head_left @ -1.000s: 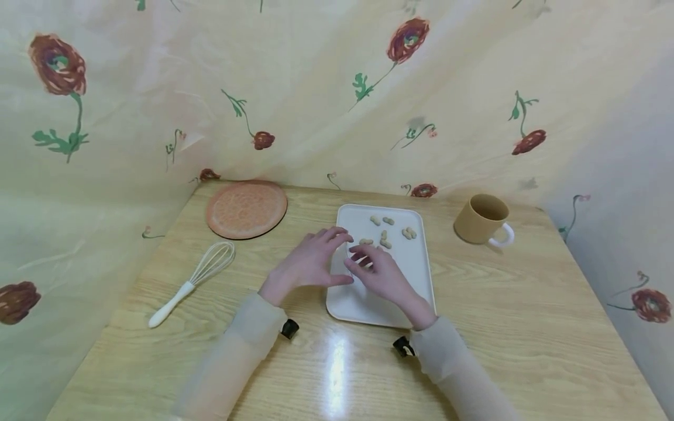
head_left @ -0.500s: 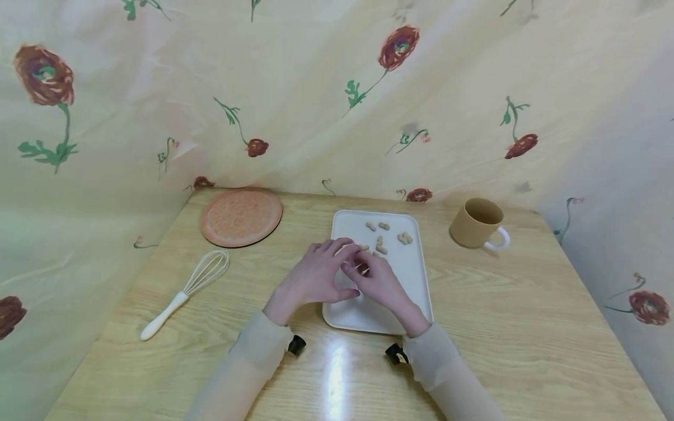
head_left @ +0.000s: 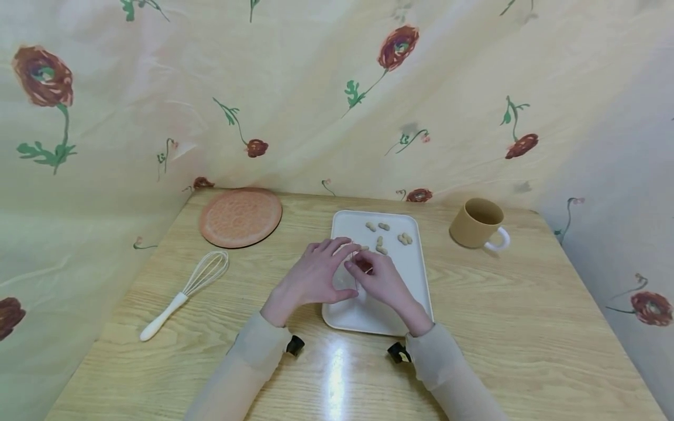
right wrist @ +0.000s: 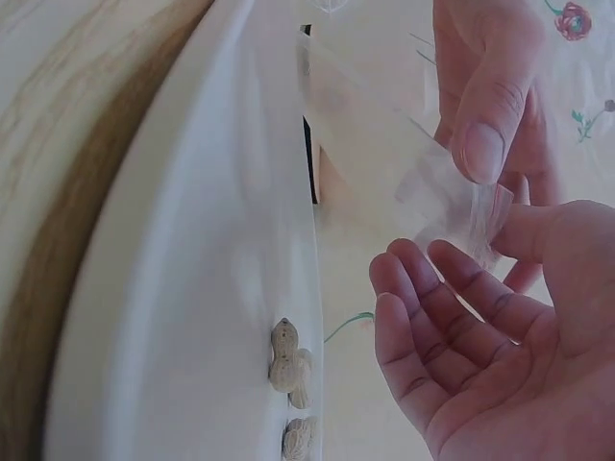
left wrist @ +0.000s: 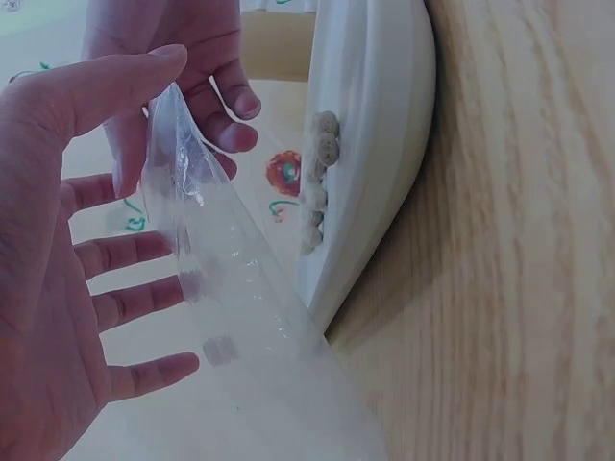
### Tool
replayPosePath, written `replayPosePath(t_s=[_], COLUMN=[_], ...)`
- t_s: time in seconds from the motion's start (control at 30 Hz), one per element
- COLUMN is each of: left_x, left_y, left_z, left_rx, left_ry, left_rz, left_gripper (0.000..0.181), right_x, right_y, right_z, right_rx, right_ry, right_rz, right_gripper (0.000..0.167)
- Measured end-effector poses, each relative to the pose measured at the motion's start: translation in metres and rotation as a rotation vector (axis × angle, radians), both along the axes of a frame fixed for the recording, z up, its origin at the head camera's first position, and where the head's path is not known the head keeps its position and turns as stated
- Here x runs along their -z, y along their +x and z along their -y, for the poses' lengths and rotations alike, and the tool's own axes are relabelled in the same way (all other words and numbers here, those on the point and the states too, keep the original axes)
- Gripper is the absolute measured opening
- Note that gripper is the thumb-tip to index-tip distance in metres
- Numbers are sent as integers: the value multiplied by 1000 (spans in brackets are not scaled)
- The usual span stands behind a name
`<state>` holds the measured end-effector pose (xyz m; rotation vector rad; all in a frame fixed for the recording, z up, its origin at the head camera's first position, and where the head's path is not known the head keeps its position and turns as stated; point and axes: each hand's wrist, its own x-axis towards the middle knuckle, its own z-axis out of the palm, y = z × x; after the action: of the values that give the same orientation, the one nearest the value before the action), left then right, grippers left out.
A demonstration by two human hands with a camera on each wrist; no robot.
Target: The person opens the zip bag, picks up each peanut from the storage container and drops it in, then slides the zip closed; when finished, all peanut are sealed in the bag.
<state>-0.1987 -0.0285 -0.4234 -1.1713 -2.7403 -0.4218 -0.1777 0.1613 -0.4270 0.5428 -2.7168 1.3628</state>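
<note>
A clear plastic bag (left wrist: 259, 298) with a narrow red line along its edge (right wrist: 498, 209) is between my two hands, above the white tray. My left hand (head_left: 316, 278) has its thumb at the bag's rim and its other fingers spread along the far side, holding it. With thumb and fingertips, my right hand (head_left: 383, 279) pinches the rim of the bag; its remaining fingers curl loosely in the right wrist view. Several peanuts in their shells (head_left: 404, 238) lie on the tray (head_left: 421, 280) beyond my hands. The hands hide part of the bag in the head view.
A whisk (head_left: 181, 297) with a white handle lies on the wooden table at the left. Behind it is a round orange mat (head_left: 241, 217). At the right back stands a tan mug (head_left: 476, 223) with a white handle. Flowered cloth (head_left: 295, 88) hangs behind the table.
My hands have come closer together, and the right fingers have moved onto the bag's rim. The head view has tilted slightly. The peanuts, whisk, mat and mug stay in place.
</note>
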Motion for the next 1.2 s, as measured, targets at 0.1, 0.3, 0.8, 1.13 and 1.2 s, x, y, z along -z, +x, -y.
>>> replayPosePath(t_s=[0.1,0.3,0.8,1.13,1.2], left_x=[-1,-4,-15,-17,-18], left_y=[1,3,1,0,0], left_z=[2,4,13,9,7], left_rx=[-10,-23,-98,-228,-246], left_ry=[-5,-10,76,438,530], left_rz=[4,20,26,175,270], left_gripper=[85,87,82,26,21], right_x=[0,1,-5,-3,-2], right_y=[0,-1,0,-2,-2], right_z=[-1,-1,-7,-7,-7], right_rx=[-3,-3,32,47,44], right_ry=[-3,-4,-29,-75,-82], right_rz=[11,17,95,95,89], right_gripper=[15,15,22,22,22])
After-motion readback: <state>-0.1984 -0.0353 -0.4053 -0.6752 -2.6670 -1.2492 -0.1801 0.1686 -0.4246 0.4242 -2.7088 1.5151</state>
